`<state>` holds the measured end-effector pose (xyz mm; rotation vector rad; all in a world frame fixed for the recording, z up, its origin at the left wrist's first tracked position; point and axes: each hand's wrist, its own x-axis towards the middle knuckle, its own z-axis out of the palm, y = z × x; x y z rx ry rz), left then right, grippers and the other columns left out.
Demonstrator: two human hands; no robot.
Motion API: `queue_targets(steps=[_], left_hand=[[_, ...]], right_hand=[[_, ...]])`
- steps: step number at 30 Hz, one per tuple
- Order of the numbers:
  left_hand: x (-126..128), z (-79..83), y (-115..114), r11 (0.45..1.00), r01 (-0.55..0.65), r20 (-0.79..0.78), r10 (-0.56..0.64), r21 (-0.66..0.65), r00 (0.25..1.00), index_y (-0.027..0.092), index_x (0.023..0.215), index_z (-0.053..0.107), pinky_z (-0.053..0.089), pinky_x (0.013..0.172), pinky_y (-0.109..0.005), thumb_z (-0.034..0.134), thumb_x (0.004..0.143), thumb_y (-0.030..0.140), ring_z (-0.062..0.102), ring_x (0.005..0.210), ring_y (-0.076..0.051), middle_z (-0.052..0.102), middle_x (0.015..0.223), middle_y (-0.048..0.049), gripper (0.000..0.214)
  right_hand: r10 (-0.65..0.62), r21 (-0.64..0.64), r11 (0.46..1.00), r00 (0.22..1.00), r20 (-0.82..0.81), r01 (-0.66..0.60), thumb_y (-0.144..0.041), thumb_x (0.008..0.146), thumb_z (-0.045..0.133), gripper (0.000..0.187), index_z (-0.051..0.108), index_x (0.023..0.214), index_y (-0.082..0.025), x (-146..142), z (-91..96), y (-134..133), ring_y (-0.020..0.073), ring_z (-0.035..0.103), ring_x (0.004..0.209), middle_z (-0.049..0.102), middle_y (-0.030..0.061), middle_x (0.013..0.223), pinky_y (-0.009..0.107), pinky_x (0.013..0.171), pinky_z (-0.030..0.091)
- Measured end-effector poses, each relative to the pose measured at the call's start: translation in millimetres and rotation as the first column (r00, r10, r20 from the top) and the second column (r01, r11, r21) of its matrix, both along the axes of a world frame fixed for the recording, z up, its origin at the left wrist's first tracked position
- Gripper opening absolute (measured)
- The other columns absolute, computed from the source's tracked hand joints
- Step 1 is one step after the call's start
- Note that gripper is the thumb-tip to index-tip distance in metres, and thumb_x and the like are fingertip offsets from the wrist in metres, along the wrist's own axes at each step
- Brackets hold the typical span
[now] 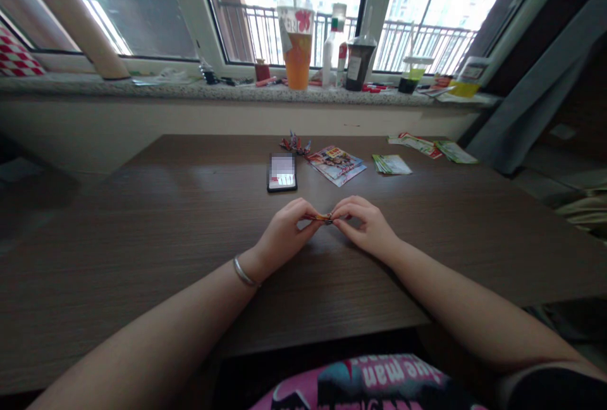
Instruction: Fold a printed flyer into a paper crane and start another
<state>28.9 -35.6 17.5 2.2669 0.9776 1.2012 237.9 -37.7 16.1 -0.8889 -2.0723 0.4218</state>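
My left hand (283, 233) and my right hand (363, 225) meet over the middle of the dark wooden table (142, 220). Both pinch the ends of a small folded strip of coloured paper (320, 217), held just above the tabletop. A silver bangle (244, 273) circles my left wrist. Both forearms rest on the table near its front edge.
Beyond my hands lie a phone (281, 173), a small folded paper figure (294, 143), a colourful leaflet (336, 163) and more paper stacks (391, 164) to the right. The stone windowsill (142, 88) carries an orange drink cup (298, 46), bottles and other cups. A grey curtain (535, 93) hangs at right.
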Motion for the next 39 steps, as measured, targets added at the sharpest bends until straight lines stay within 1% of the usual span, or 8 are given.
queue_targets(steps=[6,14,19,23,27,31,34,39], left_hand=[[0.0,-0.7,1.4,0.996,0.063,0.008,-0.063,0.06,0.998,0.018,0.083,0.061,0.048,0.07,-0.026,0.061,0.086,0.018,0.058,0.076,-0.014,0.063,0.081,-0.0032,0.003],[-0.6,0.2,0.2,0.987,0.127,0.003,-0.128,0.101,0.992,0.018,0.085,0.059,0.051,0.077,-0.027,0.06,0.086,0.015,0.063,0.082,-0.014,0.067,0.088,-0.004,0.003],[3.1,-2.4,-2.0,0.995,0.088,0.033,-0.089,0.043,0.995,0.017,0.084,0.058,0.054,0.075,-0.026,0.062,0.083,0.016,0.063,0.08,-0.013,0.066,0.085,-0.0033,0.004],[6.9,-5.9,-3.0,0.997,0.075,0.134,-0.071,-0.025,0.988,0.019,0.092,0.053,0.057,0.074,-0.024,0.062,0.08,0.013,0.063,0.076,-0.011,0.061,0.084,0.0,0.016],[6.7,-3.1,-4.2,0.994,0.105,0.044,-0.105,0.016,0.993,0.019,0.091,0.057,0.055,0.073,-0.023,0.059,0.08,0.008,0.061,0.08,-0.012,0.061,0.087,-0.0013,0.015],[5.0,0.3,-7.0,0.993,0.114,0.031,-0.113,-0.024,0.993,0.018,0.094,0.058,0.054,0.072,-0.024,0.057,0.086,0.016,0.061,0.081,-0.013,0.062,0.089,-0.003,0.008],[5.0,1.5,-9.3,0.998,0.059,0.002,-0.059,-0.009,0.998,0.017,0.092,0.06,0.053,0.071,-0.027,0.058,0.088,0.022,0.061,0.079,-0.014,0.063,0.085,-0.0033,0.006],[5.8,3.3,-10.2,0.999,0.013,0.031,-0.015,0.049,0.999,0.017,0.086,0.064,0.051,0.071,-0.028,0.062,0.086,0.02,0.062,0.076,-0.015,0.067,0.082,-0.0029,0.004]], right_hand=[[0.068,-0.002,0.998,0.998,-0.001,-0.068,-0.021,0.086,0.058,0.008,0.066,0.087,-0.022,1.2,2.6,0.0,0.0182,0.06,0.089,0.066,0.0065,0.092,0.034,0.08,0.05],[0.092,0.02,0.996,0.996,-0.007,-0.091,-0.015,0.085,0.055,0.011,0.064,0.085,-0.021,1.8,4.4,0.2,0.0174,0.061,0.087,0.065,0.006,0.091,0.034,0.081,0.05],[0.013,0.081,0.997,1.0,0.004,-0.014,-0.01,0.078,0.058,0.012,0.059,0.081,-0.022,-0.6,0.9,-0.7,0.0168,0.06,0.082,0.064,0.0043,0.086,0.032,0.076,0.05],[0.023,0.159,0.987,1.0,-0.019,-0.019,-0.006,0.076,0.057,0.016,0.056,0.079,-0.022,-2.4,0.8,-2.6,0.0164,0.06,0.082,0.064,0.0032,0.085,0.032,0.077,0.05],[0.029,0.184,0.983,0.999,-0.03,-0.023,-0.007,0.076,0.058,0.016,0.054,0.079,-0.022,-2.5,0.6,-3.1,0.0167,0.06,0.082,0.064,0.003,0.085,0.033,0.077,0.049],[0.023,0.184,0.983,0.998,-0.051,-0.014,-0.006,0.075,0.059,0.018,0.051,0.076,-0.022,-3.3,-1.2,-2.9,0.0163,0.06,0.08,0.064,0.0026,0.084,0.032,0.075,0.048],[0.016,0.189,0.982,0.998,-0.06,-0.004,-0.005,0.074,0.058,0.019,0.049,0.075,-0.022,-4.8,-2.2,-3.2,0.0157,0.059,0.078,0.064,0.0024,0.083,0.03,0.072,0.048],[0.009,0.187,0.982,0.998,-0.069,0.004,-0.005,0.073,0.058,0.02,0.048,0.074,-0.022,-6.8,-0.6,-5.3,0.0151,0.057,0.075,0.063,0.0021,0.082,0.028,0.067,0.046]])
